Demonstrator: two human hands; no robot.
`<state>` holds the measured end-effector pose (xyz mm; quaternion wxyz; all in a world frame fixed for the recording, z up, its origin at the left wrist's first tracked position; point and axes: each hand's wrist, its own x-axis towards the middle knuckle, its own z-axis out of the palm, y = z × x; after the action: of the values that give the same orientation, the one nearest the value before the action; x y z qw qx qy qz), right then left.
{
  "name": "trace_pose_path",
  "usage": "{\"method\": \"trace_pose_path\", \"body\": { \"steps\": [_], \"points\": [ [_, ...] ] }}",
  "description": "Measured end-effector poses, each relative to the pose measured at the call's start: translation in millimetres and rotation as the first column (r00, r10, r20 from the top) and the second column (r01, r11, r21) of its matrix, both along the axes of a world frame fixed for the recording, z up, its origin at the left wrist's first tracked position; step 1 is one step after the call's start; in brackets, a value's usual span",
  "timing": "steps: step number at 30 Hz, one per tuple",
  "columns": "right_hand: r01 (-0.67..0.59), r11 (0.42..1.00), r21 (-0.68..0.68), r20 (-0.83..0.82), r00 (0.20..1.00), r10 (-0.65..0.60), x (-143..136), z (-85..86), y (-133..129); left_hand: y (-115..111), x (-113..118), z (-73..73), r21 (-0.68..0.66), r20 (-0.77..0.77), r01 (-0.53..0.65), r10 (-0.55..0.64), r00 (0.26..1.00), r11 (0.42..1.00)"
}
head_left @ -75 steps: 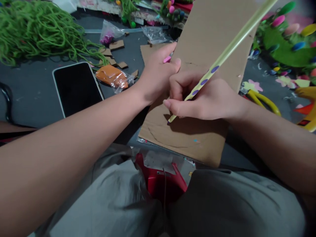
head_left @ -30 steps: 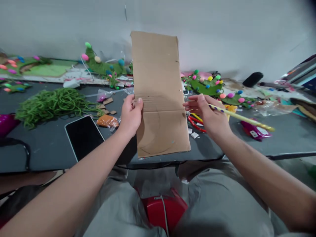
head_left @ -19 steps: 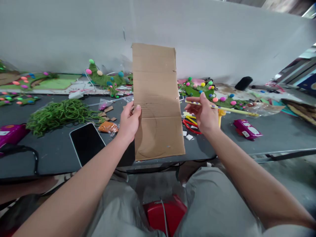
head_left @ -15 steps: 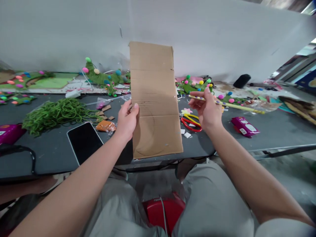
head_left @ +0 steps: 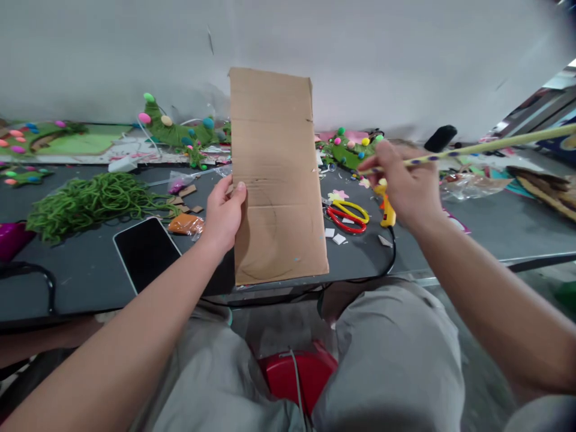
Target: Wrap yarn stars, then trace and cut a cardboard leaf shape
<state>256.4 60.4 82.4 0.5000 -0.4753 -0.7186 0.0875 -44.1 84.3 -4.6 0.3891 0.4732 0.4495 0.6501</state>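
My left hand (head_left: 225, 210) grips the left edge of a tall brown cardboard piece (head_left: 279, 156), thumb on the front face. The cardboard is tilted up at the table's front edge, and a faint curved line is drawn on its lower half. In my right hand (head_left: 411, 186) is a long, thin yellow pencil (head_left: 490, 146) with dark spots, pinched near one end and pointing out to the right. Its tip near the fingers is hard to make out. Below and left of that hand lie scissors (head_left: 348, 216) with red and yellow handles, and a yellow glue gun (head_left: 387, 207).
Green yarn (head_left: 99, 201), a phone (head_left: 146, 252) and an orange packet (head_left: 186, 224) lie at left. Green felt shapes with pompoms (head_left: 180, 129) line the wall. White scraps (head_left: 339, 239) lie by the scissors. A black cable (head_left: 392, 258) runs along the front edge.
My right hand has moved right and away from the cardboard, and the pencil's far end has swung upward. The glue gun has come into sight. My left hand still holds the cardboard.
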Motion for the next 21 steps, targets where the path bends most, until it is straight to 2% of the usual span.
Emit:
{"method": "trace_pose_path", "body": {
  "steps": [1, 2, 4, 6, 7, 8, 10, 13, 15, 17, 19, 21],
  "points": [
    [-0.042, 0.996, 0.074, 0.149, 0.988, 0.031, -6, 7.1, 11, 0, 0, 0.4, -0.005, 0.003, -0.001, 0.001, 1.000, 1.000],
    [-0.103, 0.992, 0.074, 0.225, 0.971, 0.084, -12, 13.9, 22, 0, 0, 0.9, -0.011, 0.008, -0.004, 0.004, 1.000, 1.000],
    [-0.187, 0.982, 0.019, 0.223, 0.959, 0.178, -26, 26.2, 42, 0, 1, 1.7, -0.024, 0.016, -0.009, 0.009, 1.000, 1.000],
    [-0.176, 0.984, -0.023, -0.099, 0.980, 0.173, -40, 34.2, 56, 1, 1, 2.0, -0.028, 0.021, -0.003, 0.004, 1.000, 1.000],
    [-0.199, 0.980, -0.023, -0.251, 0.950, 0.187, -47, 35.6, 60, 1, 1, 1.8, -0.027, 0.023, 0.002, -0.002, 1.000, 1.000],
    [-0.223, 0.974, -0.027, -0.332, 0.922, 0.202, -53, 34.6, 63, 2, 1, 1.4, -0.029, 0.024, 0.008, -0.007, 1.000, 1.000],
    [-0.282, 0.956, -0.084, -0.331, 0.913, 0.240, -61, 24.8, 62, 3, 1, 0.4, -0.040, 0.015, 0.004, -0.003, 1.000, 0.999],
    [-0.364, 0.907, -0.212, -0.361, 0.891, 0.273, -65, -3.9, 50, 4, -2, -1.5, -0.071, -0.019, -0.004, 0.003, 1.000, 0.997],
    [-0.445, 0.847, -0.293, -0.412, 0.858, 0.308, -62, -23.7, 41, 5, -5, -2.5, -0.088, -0.040, 0.003, -0.007, 0.999, 0.996],
    [-0.486, 0.805, -0.340, -0.469, 0.830, 0.303, -55, -36.5, 36, 5, -8, -3.1, -0.104, -0.052, 0.009, -0.014, 0.999, 0.994],
    [-0.482, 0.818, -0.315, -0.556, 0.792, 0.252, -46, -40.1, 33, 6, -12, -3.4, -0.117, -0.061, -0.002, -0.005, 0.998, 0.993],
    [-0.429, 0.866, -0.257, -0.648, 0.741, 0.175, -35, -36.8, 30, 6, -14, -3.4, -0.130, -0.061, -0.016, 0.008, 0.998, 0.991]
  ]
}}
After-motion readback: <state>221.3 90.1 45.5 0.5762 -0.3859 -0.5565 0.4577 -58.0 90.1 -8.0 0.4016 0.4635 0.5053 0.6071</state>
